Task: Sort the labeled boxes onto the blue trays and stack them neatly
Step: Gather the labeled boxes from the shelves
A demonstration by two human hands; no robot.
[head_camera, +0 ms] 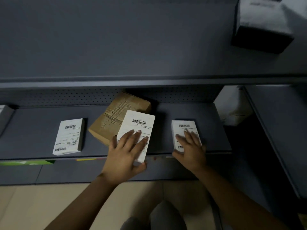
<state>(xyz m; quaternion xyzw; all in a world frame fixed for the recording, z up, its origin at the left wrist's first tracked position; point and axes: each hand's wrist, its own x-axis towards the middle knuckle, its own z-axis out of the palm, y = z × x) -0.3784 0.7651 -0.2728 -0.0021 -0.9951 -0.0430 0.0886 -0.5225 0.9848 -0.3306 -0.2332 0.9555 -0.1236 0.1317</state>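
Three white boxes with barcode labels lie on a dark blue-grey shelf (33,130). The left box (69,136) lies flat by itself. My left hand (126,151) holds the middle box (139,123), fingers spread on its top and thumb hooked under its near corner. That box is tilted, overhangs the shelf's front edge and overlaps a brown cardboard parcel (119,110). My right hand (191,146) rests flat on the right box (181,125), fingers straight, thumb along the front edge.
A dark wrapped box (260,25) stands on the upper shelf at the far right. A pale parcel (232,105) sits right of the shelf end. Another white box edge (3,113) shows at far left. Something green (25,162) lies under the shelf.
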